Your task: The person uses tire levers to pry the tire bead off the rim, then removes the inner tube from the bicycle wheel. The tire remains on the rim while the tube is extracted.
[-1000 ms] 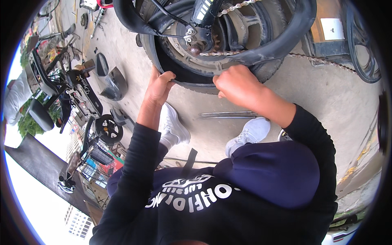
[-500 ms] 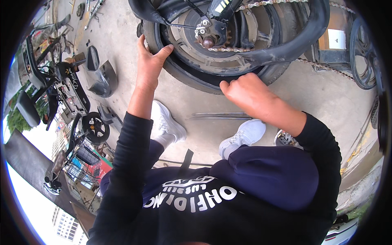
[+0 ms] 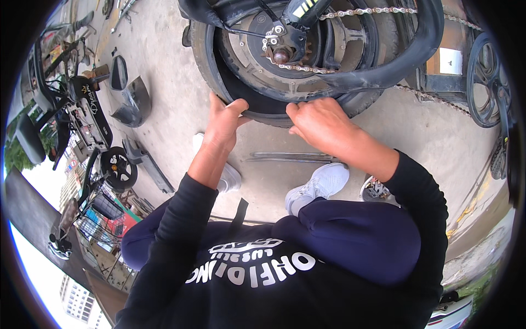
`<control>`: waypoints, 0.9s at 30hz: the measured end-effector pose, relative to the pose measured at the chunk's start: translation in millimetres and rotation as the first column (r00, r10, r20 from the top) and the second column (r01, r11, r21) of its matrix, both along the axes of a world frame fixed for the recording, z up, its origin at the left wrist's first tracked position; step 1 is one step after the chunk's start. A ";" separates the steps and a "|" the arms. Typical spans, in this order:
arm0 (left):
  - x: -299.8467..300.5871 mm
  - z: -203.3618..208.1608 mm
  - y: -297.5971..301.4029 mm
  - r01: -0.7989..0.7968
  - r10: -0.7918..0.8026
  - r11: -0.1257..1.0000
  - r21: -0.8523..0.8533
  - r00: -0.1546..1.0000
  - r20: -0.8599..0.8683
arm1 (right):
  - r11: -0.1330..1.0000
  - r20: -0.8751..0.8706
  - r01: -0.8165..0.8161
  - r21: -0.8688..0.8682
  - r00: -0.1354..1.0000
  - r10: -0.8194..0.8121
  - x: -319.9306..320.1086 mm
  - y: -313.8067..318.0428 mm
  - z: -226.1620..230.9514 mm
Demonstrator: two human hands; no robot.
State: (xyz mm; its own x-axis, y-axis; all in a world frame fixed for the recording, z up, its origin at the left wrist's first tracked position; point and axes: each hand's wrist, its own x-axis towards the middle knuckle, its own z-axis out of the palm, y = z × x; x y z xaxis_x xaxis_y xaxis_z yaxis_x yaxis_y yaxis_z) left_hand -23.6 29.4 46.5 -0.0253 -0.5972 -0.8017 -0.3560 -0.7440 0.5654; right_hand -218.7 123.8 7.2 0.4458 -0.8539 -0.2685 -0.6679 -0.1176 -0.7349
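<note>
A black tyre [image 3: 206, 71] hangs partly off a wheel [image 3: 260, 77], with a dark gap between its near edge and the rim. My left hand [image 3: 223, 119] grips the tyre's near left edge, its thumb on top. Closed over the near edge farther right is my right hand [image 3: 323, 120], its fingertips partly hidden. A limp black inner tube [image 3: 378, 75] drapes across the wheel's right side. Above the axle nut [image 3: 281, 55] run a dark frame piece and a rusty chain [image 3: 378, 10].
Two thin metal bars [image 3: 293, 157] lie on the concrete between the wheel and my white shoes [image 3: 318, 186]. At right is a black pulley-like wheel [image 3: 487, 77]. Dark plastic covers [image 3: 131, 101] lie at left, beside an electric bike [image 3: 90, 115]. A small round metal part [image 3: 375, 190] sits by my right knee.
My left hand has slid along the tyre from its left side to the near edge, closer to my right hand. The right hand has moved slightly left, still on the tyre.
</note>
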 end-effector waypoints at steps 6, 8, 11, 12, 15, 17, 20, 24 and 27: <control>16.6 -5.5 -18.7 0.113 -0.117 0.989 -0.097 0.993 -0.035 | 0.972 -0.173 -0.128 -0.199 0.980 0.094 -16.0 7.1 0.6; 18.0 -6.6 -38.1 0.226 -0.226 0.959 -0.169 0.974 0.019 | 0.976 -0.181 -0.064 -0.209 0.983 0.025 7.9 7.2 0.9; 0.5 2.7 -68.7 0.318 -0.283 0.881 -0.351 0.948 0.147 | 0.960 -0.132 0.057 -0.273 0.987 -0.097 46.0 2.3 -1.8; -1.9 3.4 -66.2 0.305 -0.248 0.856 -0.417 0.951 0.186 | 0.957 -0.111 0.099 -0.274 0.985 -0.134 57.0 -1.6 -2.6; -8.7 -5.8 -33.3 0.112 -0.037 0.891 -0.441 0.984 0.175 | 0.949 -0.088 0.181 -0.257 0.974 -0.210 73.2 -7.9 -7.3; -19.1 -2.0 0.2 -0.030 0.047 0.987 -0.161 0.994 0.103 | 0.959 -0.091 0.197 -0.203 0.971 -0.219 75.1 -8.2 -6.9; -10.7 2.1 -0.6 -0.007 0.016 0.997 -0.080 0.994 0.108 | 0.945 -0.068 0.187 -0.267 0.975 -0.212 67.5 -4.9 -5.3; 3.5 6.6 -6.7 0.066 -0.060 0.990 -0.122 0.997 0.050 | 0.993 -0.174 -0.047 -0.110 0.984 0.028 1.4 -2.4 11.1; 11.7 6.8 -14.1 0.133 -0.129 0.982 -0.132 0.991 0.034 | 0.954 -0.136 -0.054 -0.295 0.991 0.014 -28.4 7.3 6.0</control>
State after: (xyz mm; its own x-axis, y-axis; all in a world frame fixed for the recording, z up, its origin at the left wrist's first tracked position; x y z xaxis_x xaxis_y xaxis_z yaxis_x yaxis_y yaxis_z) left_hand -11.9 15.3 53.3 -0.0911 -0.6917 -0.7164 -0.4609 -0.6084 0.6460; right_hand -247.1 131.1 13.2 0.4538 -0.8889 -0.0623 -0.7474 -0.3417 -0.5698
